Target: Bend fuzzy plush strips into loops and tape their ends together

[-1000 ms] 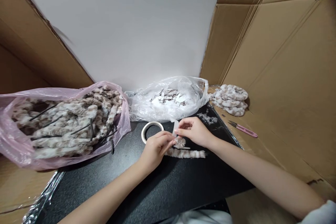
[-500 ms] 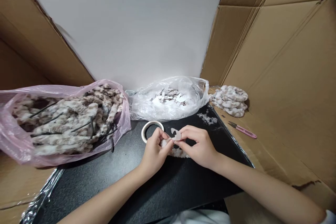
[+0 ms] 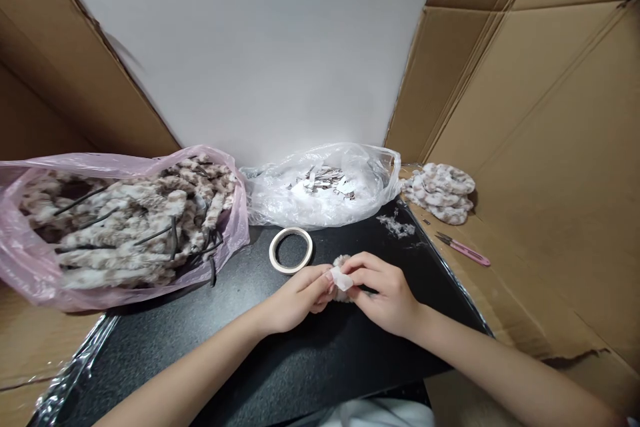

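A small translucent white piece [image 3: 342, 279] is pinched between both hands over the black table. My left hand [image 3: 303, 293] is closed, thumb and forefinger on the piece's left edge. From the right, my right hand [image 3: 383, 287] grips the same piece with its fingertips. A fluffy beige-and-white strip [image 3: 341, 260] shows behind and below the piece, mostly hidden by the fingers. Just behind my left hand, a roll of white tape [image 3: 273, 255] lies flat on the black table [image 3: 300, 367].
A pink bag [image 3: 240, 213] of fluffy strips with dark ties stands at left. A clear bag [image 3: 280, 210] with white and dark scraps lies behind the tape. At right are stacked fluffy rings [image 3: 443, 190], pink snips [image 3: 467, 251] and lint [image 3: 397, 225].
Both hands have shifted slightly lower. My left hand has turned and moved off the tape roll, which now shows whole. The white piece has moved down and looks flatter, no longer curled.
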A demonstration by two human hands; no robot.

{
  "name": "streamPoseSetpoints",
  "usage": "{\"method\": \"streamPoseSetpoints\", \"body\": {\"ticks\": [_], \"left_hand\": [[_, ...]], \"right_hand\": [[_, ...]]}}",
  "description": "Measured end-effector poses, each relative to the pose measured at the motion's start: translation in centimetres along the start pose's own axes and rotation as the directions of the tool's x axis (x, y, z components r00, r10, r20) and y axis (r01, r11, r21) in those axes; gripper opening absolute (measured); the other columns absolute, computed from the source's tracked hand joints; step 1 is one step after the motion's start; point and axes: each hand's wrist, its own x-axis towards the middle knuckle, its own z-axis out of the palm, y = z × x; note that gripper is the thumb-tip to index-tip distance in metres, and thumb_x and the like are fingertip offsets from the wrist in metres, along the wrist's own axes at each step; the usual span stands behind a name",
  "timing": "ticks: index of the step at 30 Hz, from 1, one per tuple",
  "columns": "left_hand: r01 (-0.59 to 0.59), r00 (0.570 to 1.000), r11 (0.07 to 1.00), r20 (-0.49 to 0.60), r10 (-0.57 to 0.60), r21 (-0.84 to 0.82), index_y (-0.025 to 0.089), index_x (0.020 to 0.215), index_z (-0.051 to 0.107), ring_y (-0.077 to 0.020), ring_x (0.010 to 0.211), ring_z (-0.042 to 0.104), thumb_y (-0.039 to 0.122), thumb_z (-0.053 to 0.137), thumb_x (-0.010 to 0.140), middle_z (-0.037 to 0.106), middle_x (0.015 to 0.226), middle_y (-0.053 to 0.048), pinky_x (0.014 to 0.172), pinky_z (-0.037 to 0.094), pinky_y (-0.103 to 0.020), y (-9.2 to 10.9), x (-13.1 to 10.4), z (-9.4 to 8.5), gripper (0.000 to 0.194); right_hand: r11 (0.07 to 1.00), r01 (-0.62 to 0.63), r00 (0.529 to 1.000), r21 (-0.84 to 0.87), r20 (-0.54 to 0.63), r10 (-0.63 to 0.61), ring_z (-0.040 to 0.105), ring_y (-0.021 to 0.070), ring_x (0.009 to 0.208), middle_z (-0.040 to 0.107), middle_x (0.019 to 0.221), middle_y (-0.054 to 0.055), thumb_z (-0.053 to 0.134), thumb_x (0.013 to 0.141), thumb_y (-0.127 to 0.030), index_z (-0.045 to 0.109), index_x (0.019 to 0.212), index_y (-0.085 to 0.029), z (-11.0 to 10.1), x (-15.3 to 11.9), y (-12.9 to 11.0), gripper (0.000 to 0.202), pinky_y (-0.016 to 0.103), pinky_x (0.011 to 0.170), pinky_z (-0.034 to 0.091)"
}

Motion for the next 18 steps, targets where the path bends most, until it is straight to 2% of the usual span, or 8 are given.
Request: {"method": "streamPoseSetpoints", "body": {"ticks": [2,4,9,11,14,16,18], "left_hand": [[0.066,0.997,0.986,0.046,-0.06,-0.151,0.019,0.07,0.036,-0.006,0.047,0.022,0.049,0.043,0.087,0.027,0.057,0.008,0.045,0.019,-0.019,0.0,0.0,0.0,0.035],[0.083,0.996,0.972,0.045,-0.075,-0.22,0.02,0.07,0.035,-0.0055,0.046,0.022,0.049,0.045,0.085,0.027,0.057,0.008,0.045,0.018,-0.018,-0.1,0.1,0.1,0.034],[0.083,0.996,0.968,0.0,-0.085,-0.236,0.019,0.071,0.037,-0.0063,0.049,0.019,0.045,0.045,0.083,0.026,0.06,0.008,0.045,0.017,-0.018,-0.6,0.4,0.2,0.03],[0.062,0.998,0.987,-0.018,-0.065,-0.15,0.019,0.072,0.039,-0.0071,0.05,0.02,0.05,0.042,0.086,0.026,0.061,0.007,0.046,0.018,-0.019,-0.7,0.4,0.1,0.035],[0.01,0.999,0.995,-0.039,-0.006,0.095,0.018,0.07,0.04,-0.0078,0.052,0.026,0.053,0.038,0.09,0.031,0.06,0.006,0.048,0.023,-0.02,-0.3,0.1,0.0,0.04],[-0.037,0.998,0.966,-0.037,0.048,0.257,0.017,0.07,0.043,-0.0088,0.056,0.033,0.049,0.037,0.092,0.038,0.062,0.004,0.052,0.029,-0.021,0.1,-0.1,-0.1,0.04],[-0.103,0.993,0.906,-0.016,0.12,0.41,0.016,0.073,0.047,-0.0102,0.061,0.04,0.043,0.033,0.095,0.046,0.067,0.002,0.058,0.034,-0.022,0.6,-0.3,-0.2,0.038]], "right_hand": [[0.997,0.055,0.998,-0.051,0.007,-0.055,0.062,0.0148,0.083,0.064,0.088,0.006,0.058,0.084,-0.01,0.065,0.083,-0.019,-0.3,-0.1,0.3,0.012,0.027,0.073,0.052],[0.984,0.109,0.994,-0.138,0.012,-0.109,0.06,0.0156,0.083,0.065,0.088,0.006,0.061,0.082,-0.011,0.066,0.083,-0.019,-0.5,-0.3,0.6,0.01,0.029,0.072,0.05],[0.917,0.2,0.98,-0.346,0.049,-0.195,0.056,0.0161,0.08,0.066,0.088,0.005,0.061,0.079,-0.009,0.066,0.084,-0.02,-0.2,-0.9,1.2,0.013,0.031,0.071,0.046],[0.897,0.213,0.977,-0.387,0.076,-0.199,0.055,0.016,0.08,0.065,0.088,0.004,0.059,0.08,-0.009,0.067,0.083,-0.02,0.0,-1.1,1.4,0.014,0.031,0.071,0.044],[0.885,0.226,0.974,-0.406,0.118,-0.195,0.053,0.0163,0.081,0.065,0.089,0.004,0.058,0.081,-0.01,0.067,0.081,-0.021,-0.1,-1.3,1.5,0.014,0.032,0.072,0.042],[0.897,0.245,0.964,-0.369,0.19,-0.186,0.052,0.0179,0.087,0.064,0.095,0.005,0.06,0.081,-0.013,0.067,0.08,-0.022,-0.6,-1.0,1.4,0.011,0.034,0.077,0.041],[0.938,0.229,0.945,-0.261,0.292,-0.149,0.051,0.0203,0.097,0.063,0.105,0.005,0.065,0.079,-0.02,0.068,0.085,-0.023,-1.6,-0.3,1.3,0.007,0.037,0.084,0.041]]}}
